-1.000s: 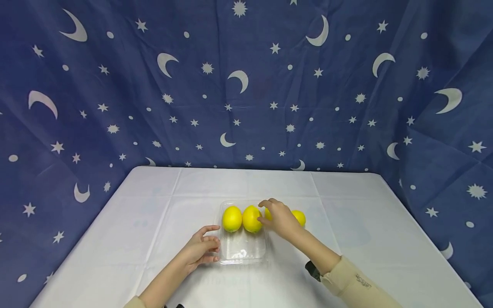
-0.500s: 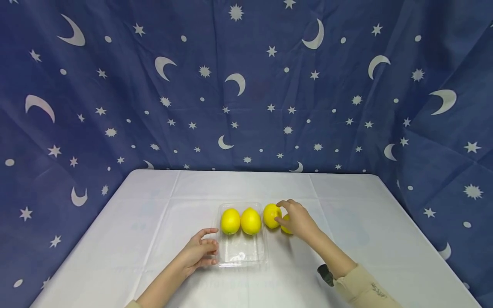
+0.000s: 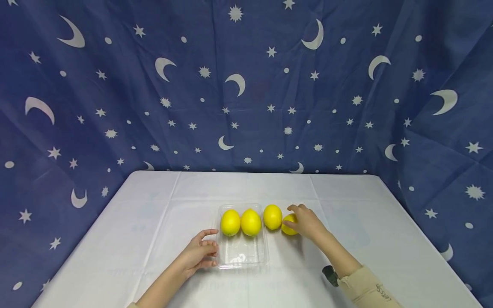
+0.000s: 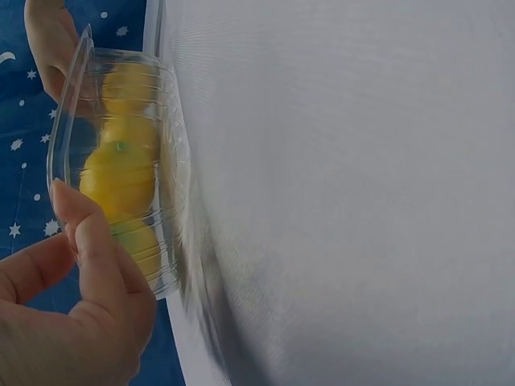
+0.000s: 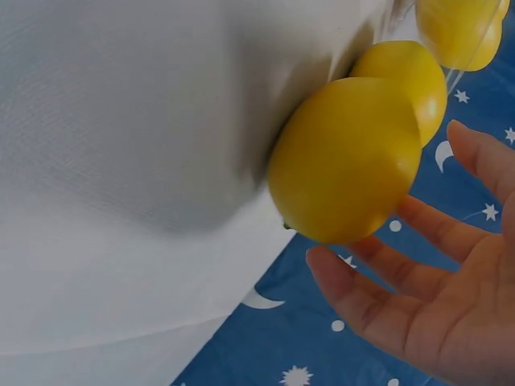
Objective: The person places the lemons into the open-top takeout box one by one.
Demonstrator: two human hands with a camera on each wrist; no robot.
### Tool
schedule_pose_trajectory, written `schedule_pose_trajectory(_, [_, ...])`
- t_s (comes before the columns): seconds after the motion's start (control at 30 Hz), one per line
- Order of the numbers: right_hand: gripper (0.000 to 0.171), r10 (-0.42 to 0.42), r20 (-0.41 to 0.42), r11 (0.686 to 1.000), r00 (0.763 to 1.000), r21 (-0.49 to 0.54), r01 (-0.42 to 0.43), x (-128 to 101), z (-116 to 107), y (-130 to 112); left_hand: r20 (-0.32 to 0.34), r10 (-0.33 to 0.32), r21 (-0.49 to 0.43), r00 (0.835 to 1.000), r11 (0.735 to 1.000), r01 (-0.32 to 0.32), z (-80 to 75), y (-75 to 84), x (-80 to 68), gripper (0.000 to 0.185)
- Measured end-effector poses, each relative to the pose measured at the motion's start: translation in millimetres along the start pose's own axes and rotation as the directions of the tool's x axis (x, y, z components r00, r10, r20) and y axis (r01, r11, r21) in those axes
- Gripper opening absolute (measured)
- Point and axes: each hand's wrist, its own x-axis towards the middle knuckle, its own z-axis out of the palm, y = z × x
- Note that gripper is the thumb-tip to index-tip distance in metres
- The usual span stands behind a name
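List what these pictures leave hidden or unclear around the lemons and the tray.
- Head view: the right hand covers part of the outer lemon; whether its fingers grip it is unclear.
- Left wrist view: lemons show only blurred through the tray wall; the left hand is cut by the edge.
- Right wrist view: the tray lemons are cut by the top edge.

A clear tray (image 3: 242, 256) sits near the front middle of the white table (image 3: 154, 222). Two lemons (image 3: 230, 222) lie side by side at its far end. The left hand (image 3: 198, 254) rests against the tray's left wall, fingers curled onto the rim. Just right of the tray, a third lemon (image 3: 272, 217) lies on the table, and beside it a fourth lemon (image 3: 288, 226), which the right hand (image 3: 306, 222) cups from the right. A starry blue cloth (image 3: 246, 85) hangs behind
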Motion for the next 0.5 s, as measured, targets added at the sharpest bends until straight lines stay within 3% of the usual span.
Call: schedule_pose_trajectory(0.5, [0.047, 0.052, 0.061, 0.998, 0.997, 0.016, -0.053, 6.9, 5.5, 10.2, -0.003, 0.008, -0.008, 1.0, 1.0, -0.008, 1.9, -1.3, -0.2, 0.054])
